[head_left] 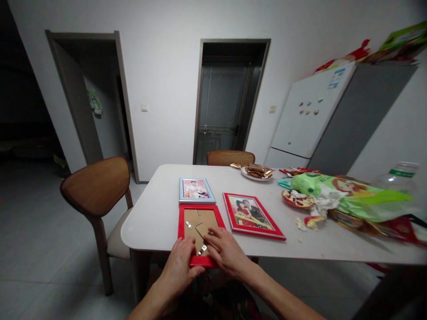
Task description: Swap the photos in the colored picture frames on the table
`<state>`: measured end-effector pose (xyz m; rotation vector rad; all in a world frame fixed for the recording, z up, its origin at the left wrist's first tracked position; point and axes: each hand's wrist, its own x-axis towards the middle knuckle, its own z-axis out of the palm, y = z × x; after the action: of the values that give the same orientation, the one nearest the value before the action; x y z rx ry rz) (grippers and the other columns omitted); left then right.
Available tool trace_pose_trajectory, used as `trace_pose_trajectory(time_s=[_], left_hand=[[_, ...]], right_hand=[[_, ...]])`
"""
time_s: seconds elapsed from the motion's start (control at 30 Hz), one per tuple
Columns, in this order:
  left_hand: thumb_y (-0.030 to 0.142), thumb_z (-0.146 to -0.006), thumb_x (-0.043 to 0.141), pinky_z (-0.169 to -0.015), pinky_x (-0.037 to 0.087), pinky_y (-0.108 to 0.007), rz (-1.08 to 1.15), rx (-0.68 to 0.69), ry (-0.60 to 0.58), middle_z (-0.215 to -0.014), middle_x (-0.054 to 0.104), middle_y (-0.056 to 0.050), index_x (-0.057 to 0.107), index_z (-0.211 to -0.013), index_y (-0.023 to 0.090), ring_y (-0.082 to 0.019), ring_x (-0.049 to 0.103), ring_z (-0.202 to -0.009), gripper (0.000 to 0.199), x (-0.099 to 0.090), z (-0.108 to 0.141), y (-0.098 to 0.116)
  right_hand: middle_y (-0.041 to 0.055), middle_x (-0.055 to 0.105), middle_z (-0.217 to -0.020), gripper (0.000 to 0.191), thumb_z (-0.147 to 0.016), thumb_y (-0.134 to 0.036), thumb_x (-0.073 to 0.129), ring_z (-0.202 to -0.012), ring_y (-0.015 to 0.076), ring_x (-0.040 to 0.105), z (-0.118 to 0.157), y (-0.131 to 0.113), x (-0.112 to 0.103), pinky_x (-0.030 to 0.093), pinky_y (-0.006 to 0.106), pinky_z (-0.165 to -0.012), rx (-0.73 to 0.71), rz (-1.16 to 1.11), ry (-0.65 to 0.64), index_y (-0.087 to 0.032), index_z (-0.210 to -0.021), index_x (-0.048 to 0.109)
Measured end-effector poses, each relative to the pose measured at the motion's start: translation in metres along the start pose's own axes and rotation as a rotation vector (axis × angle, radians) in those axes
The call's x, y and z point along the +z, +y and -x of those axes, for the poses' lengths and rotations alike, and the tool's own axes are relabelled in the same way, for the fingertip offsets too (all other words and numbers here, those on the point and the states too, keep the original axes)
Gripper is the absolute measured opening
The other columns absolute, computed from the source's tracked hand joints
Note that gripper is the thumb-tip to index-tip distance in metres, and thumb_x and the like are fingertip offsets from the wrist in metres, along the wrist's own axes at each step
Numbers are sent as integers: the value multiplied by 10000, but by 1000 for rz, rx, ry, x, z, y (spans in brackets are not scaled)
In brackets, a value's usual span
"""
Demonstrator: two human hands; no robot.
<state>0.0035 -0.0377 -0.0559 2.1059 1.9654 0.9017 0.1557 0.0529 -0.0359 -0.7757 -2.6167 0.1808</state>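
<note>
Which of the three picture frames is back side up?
The red frame under the two hands: it shows brown backing and metal clips; the blue frame and other red frame show pictures.

The only view is the head camera's, so no second view shares any part of the scene. It looks out from the wearer's head, forward and down over the tabletop (147, 226), from its near side. The left hand (182, 262) and right hand (227, 251) are nearest, at the bottom centre, forearms entering from the lower edge. The view is wide, reaching past the tabletop to the far wall (167, 89), the doorway (222, 102) and, at the right, the tilted-looking refrigerator (310, 111).
</note>
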Motion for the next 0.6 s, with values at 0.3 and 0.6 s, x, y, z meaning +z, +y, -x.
trace_pose_trajectory(time_s=[0.3, 0.6], left_hand=[[227, -602, 646, -964, 304, -453, 2, -2, 16, -1036, 569, -113, 486, -1042, 115, -246, 480, -1044, 481, 8, 0, -8], [202, -591, 635, -958, 299, -455, 43, 10, 30, -961, 588, -80, 511, -1007, 143, -233, 502, -992, 438, 8, 0, -8]], right_hand=[[46, 499, -1042, 200, -788, -325, 445, -1003, 193, 381, 11, -13, -1, 301, 348, -870, -176, -33, -63, -224, -850, 607], [65, 490, -1105, 318, -763, -335, 459, -1014, 206, 392, 8, -9, 1, 301, 354, -873, -144, -97, -74, -223, -1047, 549]])
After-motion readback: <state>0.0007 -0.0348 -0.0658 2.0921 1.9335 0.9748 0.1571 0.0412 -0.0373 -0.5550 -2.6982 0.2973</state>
